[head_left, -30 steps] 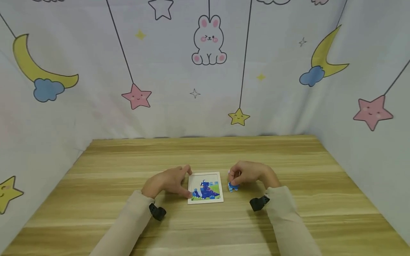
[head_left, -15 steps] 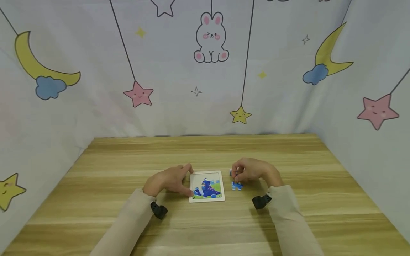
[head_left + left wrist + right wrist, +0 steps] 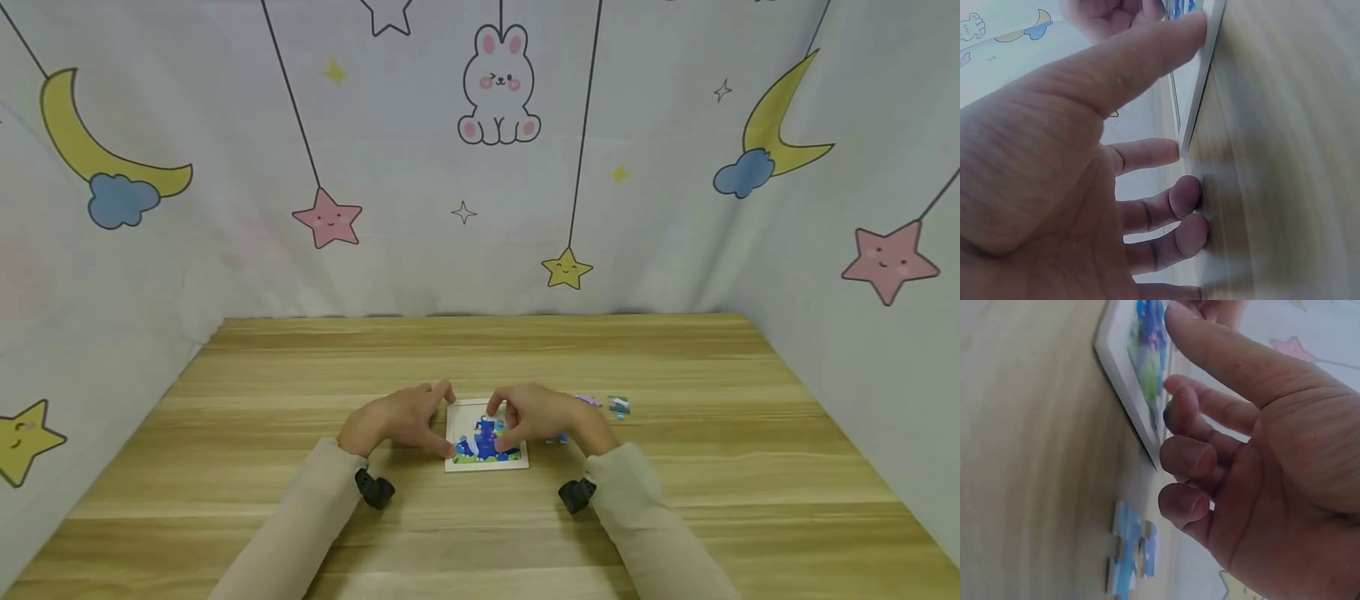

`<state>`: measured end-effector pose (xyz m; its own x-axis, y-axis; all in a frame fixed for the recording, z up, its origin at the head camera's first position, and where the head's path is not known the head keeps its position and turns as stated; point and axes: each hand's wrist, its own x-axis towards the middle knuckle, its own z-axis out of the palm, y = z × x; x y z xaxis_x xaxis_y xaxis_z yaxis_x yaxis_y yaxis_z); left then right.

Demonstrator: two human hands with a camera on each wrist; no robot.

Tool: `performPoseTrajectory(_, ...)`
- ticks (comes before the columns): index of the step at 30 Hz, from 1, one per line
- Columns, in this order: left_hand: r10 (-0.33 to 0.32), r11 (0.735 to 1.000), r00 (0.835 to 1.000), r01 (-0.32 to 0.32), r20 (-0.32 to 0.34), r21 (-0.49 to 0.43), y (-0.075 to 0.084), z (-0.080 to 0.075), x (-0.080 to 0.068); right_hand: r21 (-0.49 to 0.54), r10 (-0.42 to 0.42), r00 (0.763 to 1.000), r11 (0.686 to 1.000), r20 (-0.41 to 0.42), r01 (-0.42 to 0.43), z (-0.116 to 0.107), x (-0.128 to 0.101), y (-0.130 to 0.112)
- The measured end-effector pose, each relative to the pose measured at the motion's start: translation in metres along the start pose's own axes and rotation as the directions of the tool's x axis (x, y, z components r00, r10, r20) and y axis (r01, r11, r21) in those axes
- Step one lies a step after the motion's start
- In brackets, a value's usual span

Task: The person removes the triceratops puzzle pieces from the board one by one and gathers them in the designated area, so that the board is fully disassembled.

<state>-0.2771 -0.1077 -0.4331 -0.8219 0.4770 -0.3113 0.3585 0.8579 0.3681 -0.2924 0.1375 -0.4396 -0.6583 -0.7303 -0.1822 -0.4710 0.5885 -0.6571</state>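
A small white-framed puzzle board [image 3: 486, 463] with a blue dinosaur picture lies on the wooden table [image 3: 480, 350]. My left hand [image 3: 441, 423] braces its left side, with the thumb at the near corner and the index fingertip at the far corner. In the left wrist view both tips touch the frame's [image 3: 1207, 75] edge and the other fingers rest on the wood. My right hand [image 3: 501, 414] reaches over the board's right half, and thumb and fingertip pinch a small puzzle piece [image 3: 502, 407] against the picture. The right wrist view shows the thumb stretched onto the board [image 3: 1124, 369] and the other fingers curled.
Loose puzzle pieces lie right of the board: a blue one [image 3: 557, 438] beside my right wrist and two more [image 3: 618, 407] farther right. One loose piece [image 3: 1125, 550] shows in the right wrist view. Cartoon-print curtains [image 3: 480, 167] wall the table at the back and both sides.
My right hand left the loose pieces and moved left onto the board, carrying a piece. Two pieces it covered are now exposed. My left hand stayed on the frame.
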Motion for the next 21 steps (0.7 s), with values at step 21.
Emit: performPoseTrajectory(21,-0.025,1.000,1.000,0.024,0.011,0.011,0.000,-0.001,0.002,0.047,-0.117,0.989,0.991,-0.092,0.122,-0.002,0.004,0.001)
